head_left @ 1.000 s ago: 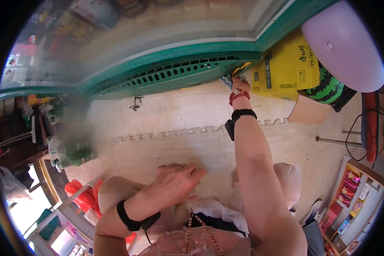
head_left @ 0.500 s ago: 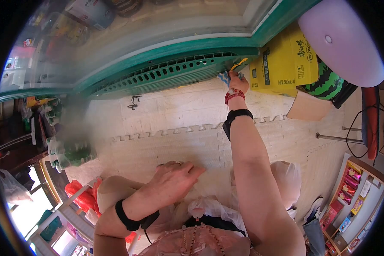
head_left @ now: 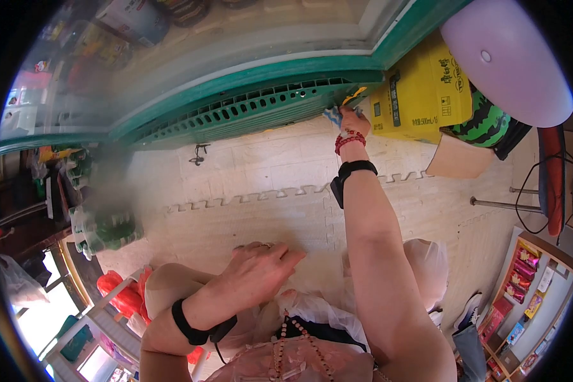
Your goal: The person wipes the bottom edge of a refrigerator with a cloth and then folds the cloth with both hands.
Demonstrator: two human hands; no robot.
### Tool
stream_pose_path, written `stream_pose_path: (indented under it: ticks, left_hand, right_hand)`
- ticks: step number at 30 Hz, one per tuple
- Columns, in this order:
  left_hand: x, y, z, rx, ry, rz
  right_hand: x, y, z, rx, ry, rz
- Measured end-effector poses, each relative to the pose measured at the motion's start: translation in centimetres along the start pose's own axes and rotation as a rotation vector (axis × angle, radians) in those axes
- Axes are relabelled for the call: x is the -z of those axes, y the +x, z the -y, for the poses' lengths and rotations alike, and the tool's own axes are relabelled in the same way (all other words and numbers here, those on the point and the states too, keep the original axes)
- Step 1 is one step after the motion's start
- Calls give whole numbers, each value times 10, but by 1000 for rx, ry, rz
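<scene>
Right hand: my right hand (head_left: 351, 121) reaches to the upper centre-right of the frame, fingers pressed together around a blue cloth (head_left: 333, 115); the fingertips are hidden behind the cloth.
Blue cloth: bunched in my grip, touching the right end of the green vent grille (head_left: 248, 109); only a small crumpled edge shows, and I cannot tell its full shape.
Yellow bit: a small yellow piece (head_left: 354, 94) sits just above the cloth at the grille's corner; too small to say what it is.
Left hand: my left hand (head_left: 261, 267) lies palm down in the lower middle, fingers loosely together and empty, resting on my knee; whether the fingertips touch the foam floor mat (head_left: 254, 178) I cannot tell.
Wrists: a red bead bracelet (head_left: 349, 138) and a black band (head_left: 353, 170) on the right arm.
Yellow carton: the yellow carton (head_left: 423, 92) stands just right of my right hand, partly covered by a lavender stool seat (head_left: 509, 60).
Glass door: the glass (head_left: 172, 44) above the grille is hazy; the goods behind it are hard to make out.
Edges: the lens rim cuts off everything at the corners.
</scene>
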State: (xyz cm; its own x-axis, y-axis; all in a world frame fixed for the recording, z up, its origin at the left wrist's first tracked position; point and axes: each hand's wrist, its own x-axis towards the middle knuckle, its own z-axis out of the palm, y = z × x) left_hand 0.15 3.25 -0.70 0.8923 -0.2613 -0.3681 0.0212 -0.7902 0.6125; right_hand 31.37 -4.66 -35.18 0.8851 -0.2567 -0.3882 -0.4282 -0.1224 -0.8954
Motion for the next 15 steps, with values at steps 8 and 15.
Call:
stream_pose_path:
  ticks: [8, 15]
  left_hand:
    - [-2, -1, 1, 0, -19, -19]
    - [-9, -4, 0, -2, -7, -63]
  right_hand:
    - [11, -20, 29, -6, -102, 148]
    - [18, -23, 28, 592, -1070, 275]
